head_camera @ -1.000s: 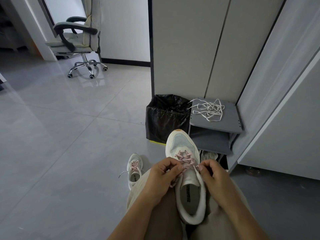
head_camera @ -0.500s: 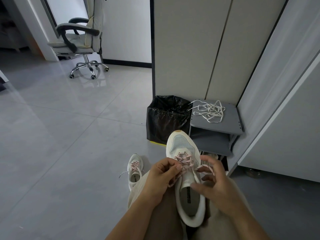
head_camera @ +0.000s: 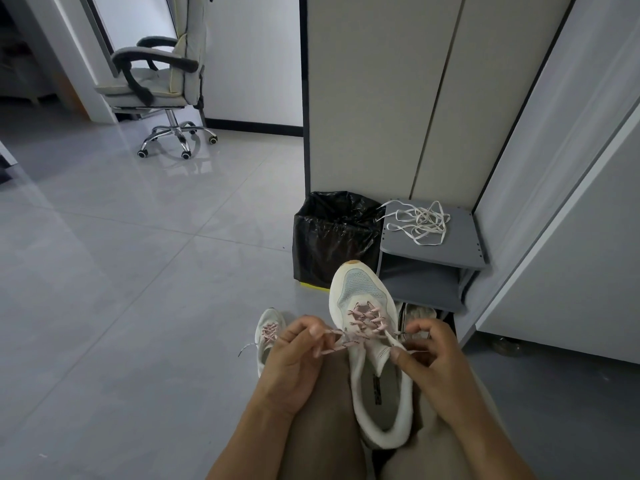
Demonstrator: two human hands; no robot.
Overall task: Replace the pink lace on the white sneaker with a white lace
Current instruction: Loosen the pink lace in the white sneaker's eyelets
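White sneaker (head_camera: 363, 292) lies on the person's lap between the thighs, toe pointing away. Pink lace (head_camera: 367, 318) is still crossed through the front eyelets, with the upper ones undone. Left hand (head_camera: 294, 358) pinches one loose end, drawn out to the left. Right hand (head_camera: 433, 362) has curled fingers and pinches the other end at the sneaker's right edge, thumb on the collar. White lace (head_camera: 420, 224) lies tangled on the grey shelf (head_camera: 462, 252), well apart. Second sneaker (head_camera: 267, 329) sits on the floor just left of the left hand.

Left hand (head_camera: 294, 356) and right hand (head_camera: 434, 363): bare, nails short. Forearms (head_camera: 249, 441) bare down to the frame edge. Plain khaki-beige cloth (head_camera: 323, 414) covers both thighs; trousers or shorts, cannot tell.
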